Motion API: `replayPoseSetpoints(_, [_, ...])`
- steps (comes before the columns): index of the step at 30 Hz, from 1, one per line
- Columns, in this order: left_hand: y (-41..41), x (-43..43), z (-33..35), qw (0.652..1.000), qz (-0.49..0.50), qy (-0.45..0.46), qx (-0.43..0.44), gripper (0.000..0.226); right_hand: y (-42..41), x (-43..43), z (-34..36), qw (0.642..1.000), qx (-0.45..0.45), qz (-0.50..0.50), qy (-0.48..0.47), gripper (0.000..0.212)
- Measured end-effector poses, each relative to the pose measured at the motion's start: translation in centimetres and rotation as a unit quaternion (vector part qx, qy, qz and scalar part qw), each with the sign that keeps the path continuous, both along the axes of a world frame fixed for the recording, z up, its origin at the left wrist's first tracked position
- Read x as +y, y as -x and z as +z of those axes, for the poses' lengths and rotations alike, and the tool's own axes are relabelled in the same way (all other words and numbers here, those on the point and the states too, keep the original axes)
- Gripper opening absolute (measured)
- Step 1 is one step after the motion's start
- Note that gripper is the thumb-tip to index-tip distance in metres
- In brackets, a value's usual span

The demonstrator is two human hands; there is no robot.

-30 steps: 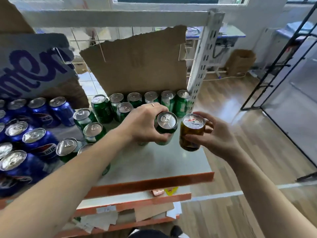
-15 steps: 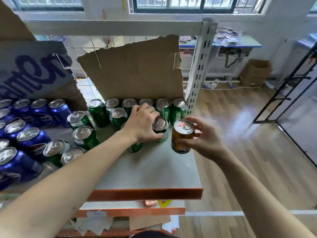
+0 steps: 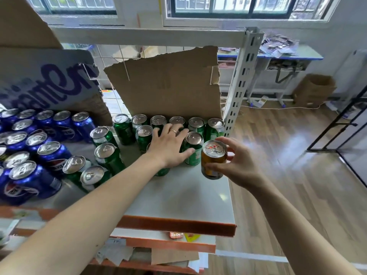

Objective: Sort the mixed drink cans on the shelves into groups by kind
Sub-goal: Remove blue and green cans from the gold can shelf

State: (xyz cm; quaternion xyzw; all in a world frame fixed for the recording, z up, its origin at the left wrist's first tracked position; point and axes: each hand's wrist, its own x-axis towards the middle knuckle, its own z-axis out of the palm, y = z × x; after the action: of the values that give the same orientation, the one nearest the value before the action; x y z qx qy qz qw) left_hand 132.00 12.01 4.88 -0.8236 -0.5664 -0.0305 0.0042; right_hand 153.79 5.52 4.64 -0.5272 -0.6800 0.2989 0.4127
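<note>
Green can [image 3: 193, 148] now down on shelf [image 3: 178, 197], L hand [image 3: 168, 148] spread wide, thumb touching it, R hand [image 3: 237, 165] gripping amber can [image 3: 213, 162].

You've got 13 green cans [image 3: 144, 136], incl. 1 half hidden, and 1 amber can [image 3: 212, 162]. Blue cans [image 3: 52, 157]: min. 11, more cut off at left.

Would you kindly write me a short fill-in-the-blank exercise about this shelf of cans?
The right hand grips the brown can; the left hand wears a ____.
The left hand rests on the green cans, which stand before torn ____.
The blue cans are grouped on the ____ side of the shelf.
Missing words: ring, cardboard, left.
</note>
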Motion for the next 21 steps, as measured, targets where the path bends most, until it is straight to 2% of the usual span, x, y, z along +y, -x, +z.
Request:
replayPoseSetpoints(5, [4.9,-4.6,1.7,0.994,0.035,-0.084,-0.056,0.075,1.2,-0.2,1.3,0.996,-0.043,0.044,-0.058,0.074])
replayPoseSetpoints(8, [8.4,-7.9,2.5,0.989,0.066,-0.109,-0.074,0.067,3.1,-0.4,2.4,0.992,-0.068,0.078,-0.071,0.075])
replayPoseSetpoints(13, [14.1,-12.4,2.9,0.983,0.134,-0.097,-0.074,0.064,8.4,-1.1,4.3,0.993,0.054,0.103,-0.018,0.067])
replayPoseSetpoints(17, [19.3,-15.0,3.3,0.977,0.168,-0.102,-0.087,0.061,13.9,-1.4,6.2,0.971,0.196,0.135,0.031,0.064])
replayPoseSetpoints(21, [25.6,-17.1,3.7,0.969,0.198,-0.11,-0.099,0.064,20.2,-2.0,8.2,0.963,0.212,0.16,0.037,0.056])
